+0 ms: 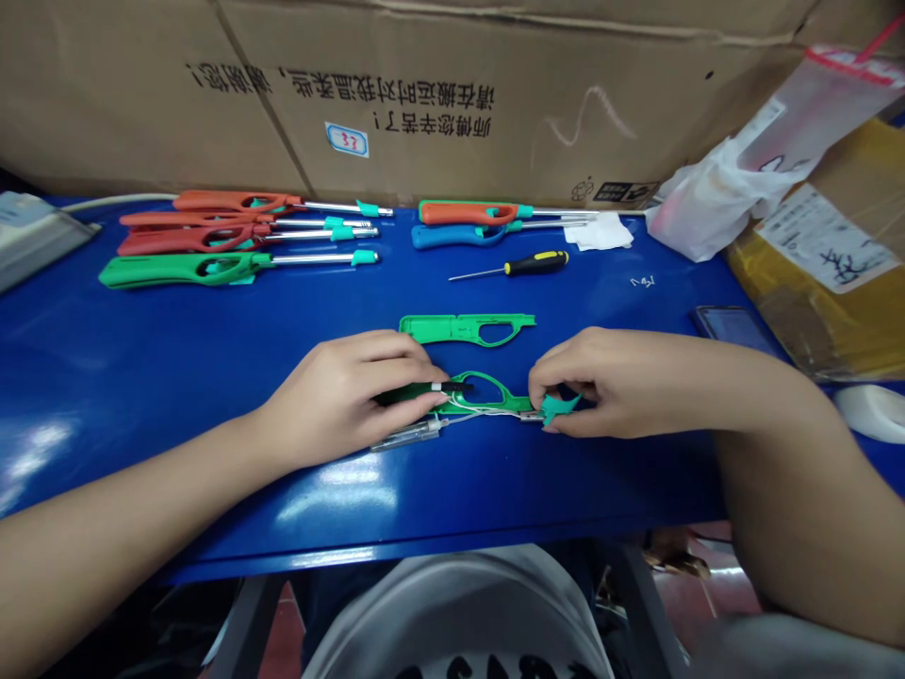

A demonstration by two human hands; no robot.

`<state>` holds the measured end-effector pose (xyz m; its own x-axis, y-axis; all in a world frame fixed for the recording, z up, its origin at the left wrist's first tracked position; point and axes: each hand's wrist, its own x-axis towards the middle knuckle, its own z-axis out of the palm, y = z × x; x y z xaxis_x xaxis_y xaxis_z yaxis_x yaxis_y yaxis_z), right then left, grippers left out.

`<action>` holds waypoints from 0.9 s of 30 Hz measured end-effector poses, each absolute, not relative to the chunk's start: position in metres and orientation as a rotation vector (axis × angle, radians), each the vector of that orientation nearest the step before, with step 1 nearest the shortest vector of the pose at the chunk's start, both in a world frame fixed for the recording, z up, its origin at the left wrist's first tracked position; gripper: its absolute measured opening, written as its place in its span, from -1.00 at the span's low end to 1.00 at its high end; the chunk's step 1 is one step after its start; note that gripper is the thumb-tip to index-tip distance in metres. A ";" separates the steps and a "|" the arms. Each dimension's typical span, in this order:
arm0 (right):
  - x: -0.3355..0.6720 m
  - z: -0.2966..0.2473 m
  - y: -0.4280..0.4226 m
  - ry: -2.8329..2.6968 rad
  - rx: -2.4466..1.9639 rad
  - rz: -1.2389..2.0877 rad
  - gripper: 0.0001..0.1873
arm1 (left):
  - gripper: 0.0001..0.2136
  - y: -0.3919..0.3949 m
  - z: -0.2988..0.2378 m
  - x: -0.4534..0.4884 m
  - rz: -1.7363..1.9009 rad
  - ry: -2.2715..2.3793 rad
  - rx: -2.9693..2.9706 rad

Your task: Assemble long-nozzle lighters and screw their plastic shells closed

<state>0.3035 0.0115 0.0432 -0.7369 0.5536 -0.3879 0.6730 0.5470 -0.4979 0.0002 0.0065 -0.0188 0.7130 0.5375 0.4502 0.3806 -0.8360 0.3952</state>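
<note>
While L hand grips it, grn shell juts twd R hand.

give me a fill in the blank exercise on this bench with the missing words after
The screwdriver is black and ____ at the handle end.
The lighter nearest the screwdriver is mainly ____.
The shell stretching between the left hand and the right hand is ____.
The characters printed on the cardboard box stand ____.

yellow; blue; green; upside down
</note>
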 end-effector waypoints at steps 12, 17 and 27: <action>0.304 0.047 0.009 2.627 0.992 -0.983 -0.92 | -0.91 0.006 -0.013 0.000 0.971 0.534 2.658; 0.306 0.044 0.010 2.620 0.974 -0.966 -0.94 | -0.89 0.007 -0.014 -0.001 0.887 0.448 2.695; 0.286 0.032 0.007 2.748 1.301 -1.184 -0.78 | -0.85 0.008 -0.017 -0.002 0.945 0.421 2.728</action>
